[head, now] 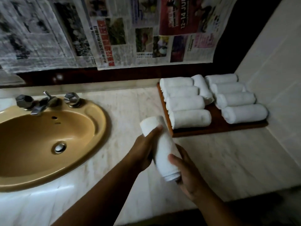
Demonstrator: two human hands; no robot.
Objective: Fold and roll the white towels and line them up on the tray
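A rolled white towel [162,149] is held above the marble counter, slanting from upper left to lower right. My left hand [145,150] grips its upper half from the left side. My right hand [187,173] grips its lower end from the right, thumb over the top. To the upper right lies a dark wooden tray [216,126]. Several rolled white towels rest on it in two rows, left row [187,103] and right row [237,98], with one more roll [202,88] lying lengthwise between them.
A tan oval sink [48,144] with a chrome tap [40,103] fills the left of the marble counter [219,160]. Newspaper sheets [114,33] hang over the back wall. A tiled wall [276,79] stands right of the tray.
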